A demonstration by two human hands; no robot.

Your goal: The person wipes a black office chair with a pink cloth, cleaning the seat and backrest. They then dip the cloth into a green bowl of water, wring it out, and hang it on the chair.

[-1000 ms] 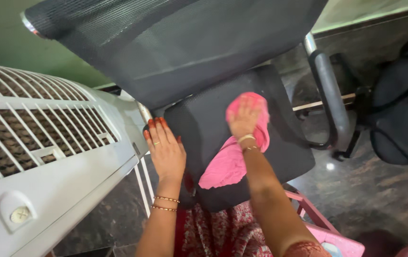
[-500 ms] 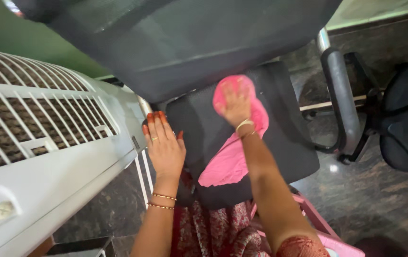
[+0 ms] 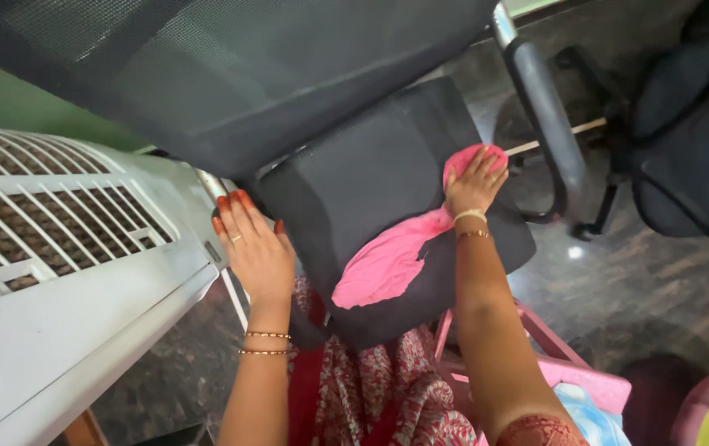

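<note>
A view from above looks down on a black office chair seat (image 3: 371,182), its mesh backrest (image 3: 230,66) filling the top of the frame and a grey armrest (image 3: 546,107) curving down on the right. The floor (image 3: 644,289) is dark, mottled stone. On the left stands a large white air cooler (image 3: 65,272) with a slatted grille, just beside the seat. A second dark chair (image 3: 685,140) stands at the far right, well apart. Near the bottom right is a pink stool (image 3: 569,372). A pink cloth (image 3: 396,256) lies across the right half of the seat, trailing from its far right edge back toward the near side. The right hand (image 3: 474,186) presses flat on the far end of the cloth, fingers spread and stretched out, near the armrest. The left hand (image 3: 254,248) is open, fingers straight and close together, its palm resting on the seat's left edge beside the cooler. Both wrists wear thin bangles, and red patterned clothing shows below.
</note>
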